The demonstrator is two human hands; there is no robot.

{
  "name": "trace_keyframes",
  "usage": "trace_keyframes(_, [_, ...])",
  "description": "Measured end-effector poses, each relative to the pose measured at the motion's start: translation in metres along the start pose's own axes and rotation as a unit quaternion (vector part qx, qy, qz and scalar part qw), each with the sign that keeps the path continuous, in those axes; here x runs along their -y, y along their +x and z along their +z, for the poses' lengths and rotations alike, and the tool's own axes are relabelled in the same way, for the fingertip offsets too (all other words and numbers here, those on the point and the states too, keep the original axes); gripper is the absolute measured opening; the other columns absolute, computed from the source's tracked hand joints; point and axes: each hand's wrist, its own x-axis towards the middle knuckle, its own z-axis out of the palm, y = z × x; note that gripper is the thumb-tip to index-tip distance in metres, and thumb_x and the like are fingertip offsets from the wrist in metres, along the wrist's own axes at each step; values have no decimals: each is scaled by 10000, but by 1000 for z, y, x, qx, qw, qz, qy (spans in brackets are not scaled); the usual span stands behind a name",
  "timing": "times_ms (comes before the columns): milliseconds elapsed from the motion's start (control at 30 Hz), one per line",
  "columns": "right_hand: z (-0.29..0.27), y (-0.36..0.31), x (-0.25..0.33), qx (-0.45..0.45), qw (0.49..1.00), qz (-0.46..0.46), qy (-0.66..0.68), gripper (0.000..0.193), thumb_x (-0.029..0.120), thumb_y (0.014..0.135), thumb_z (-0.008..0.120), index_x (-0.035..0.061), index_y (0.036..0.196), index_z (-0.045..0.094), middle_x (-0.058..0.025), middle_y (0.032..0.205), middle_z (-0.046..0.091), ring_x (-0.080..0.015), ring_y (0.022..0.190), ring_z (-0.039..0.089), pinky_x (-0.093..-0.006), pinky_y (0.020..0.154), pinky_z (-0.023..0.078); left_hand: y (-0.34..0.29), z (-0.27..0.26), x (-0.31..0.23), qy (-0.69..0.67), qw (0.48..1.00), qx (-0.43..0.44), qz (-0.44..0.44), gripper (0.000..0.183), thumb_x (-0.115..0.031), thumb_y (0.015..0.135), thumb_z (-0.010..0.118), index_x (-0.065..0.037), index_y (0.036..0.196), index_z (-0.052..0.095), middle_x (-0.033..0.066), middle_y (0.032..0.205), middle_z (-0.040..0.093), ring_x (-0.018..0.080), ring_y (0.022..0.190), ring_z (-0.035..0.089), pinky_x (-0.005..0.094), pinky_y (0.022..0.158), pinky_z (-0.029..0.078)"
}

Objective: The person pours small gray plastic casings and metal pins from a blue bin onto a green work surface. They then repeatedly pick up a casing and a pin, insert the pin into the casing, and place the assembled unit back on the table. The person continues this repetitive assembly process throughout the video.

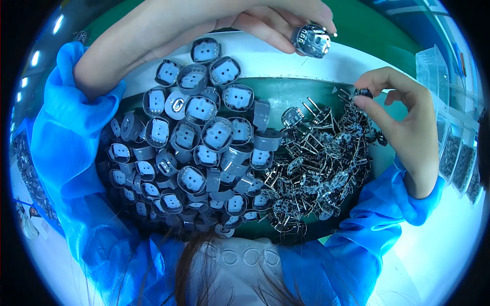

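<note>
My left hand (268, 24) reaches across the far side and is closed on a small rounded grey plug housing (312, 41), its open side showing shiny metal parts. Over at the right, my right hand (400, 99) pinches a small dark circuit board (363, 93) between thumb and fingertip. Just below it lies a heap of loose circuit boards with metal pins (324, 168). To the left of that heap are piled many grey plug housings (204, 109), most with pale inner faces and small holes.
Both piles lie on a green surface (286, 94), with a white strip (367, 58) along its far side. Clear plastic bins (451, 148) filled with small parts stand at the right. More parts (33, 173) lie at the far left.
</note>
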Motion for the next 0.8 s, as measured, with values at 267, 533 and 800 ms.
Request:
trace_keyframes(267, [3, -1, 20, 57, 968, 26, 242, 155, -60, 898, 641, -18, 1047, 630, -31, 1037, 637, -76, 925, 587, -219, 796, 431, -8, 3, 0, 40, 998, -10, 46, 401, -140, 934, 752, 71, 1256, 641, 182, 1124, 720, 206, 1010, 719, 293, 927, 587])
trace_keyframes(533, [11, 9, 17, 56, 944, -14, 325, 297, 50, 939, 530, -46, 1217, 567, -74, 1125, 603, -103, 951, 539, -239, 835, 416, -12, 12, 13, -54, 994, 16, 91, 376, -114, 899, 786, 52, 1214, 664, 172, 1150, 709, 203, 1028, 702, 295, 908, 577])
trace_keyframes(800, [27, 2, 38, -2, 909, 81, 408, 521, 320, 894, 692, -57, 1238, 589, -52, 1041, 613, -97, 898, 517, -246, 820, 399, -2, 15, 29, -7, 991, 26, 129, 365, -115, 888, 794, 32, 1200, 675, 161, 1141, 705, 200, 1011, 690, 293, 883, 565])
